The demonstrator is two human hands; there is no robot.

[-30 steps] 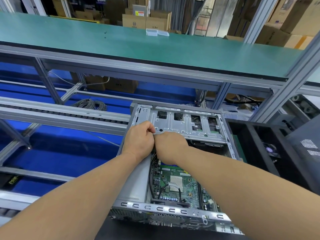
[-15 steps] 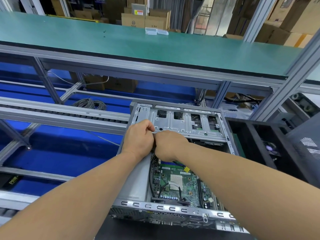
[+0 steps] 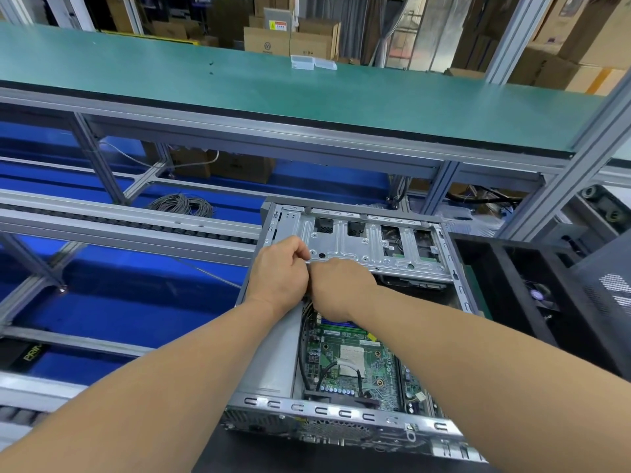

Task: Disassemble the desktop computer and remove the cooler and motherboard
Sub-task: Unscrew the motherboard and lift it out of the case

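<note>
An open desktop case (image 3: pixel 341 419) lies in front of me, its silver drive cage (image 3: pixel 358 244) at the far end. The green motherboard (image 3: pixel 362 367) shows inside, with a bare square socket (image 3: pixel 350 356) and no cooler on it. My left hand (image 3: pixel 278 274) and my right hand (image 3: pixel 338 288) are curled into fists, knuckles touching, at the cage's near left corner. Grey and black cables (image 3: pixel 302 343) come out from under them along the board's left edge. Both hands seem to grip these cables; the fingers hide the hold.
A silver power supply box (image 3: pixel 273 353) fills the case's left side. A black case part with a small fan (image 3: pixel 536 295) stands to the right. Beyond are a conveyor rail (image 3: pixel 119 227), a coil of wire (image 3: pixel 181 203) and a green shelf (image 3: pixel 307 97).
Both hands stay together at the same corner of the drive cage. Only the camera has shifted slightly.
</note>
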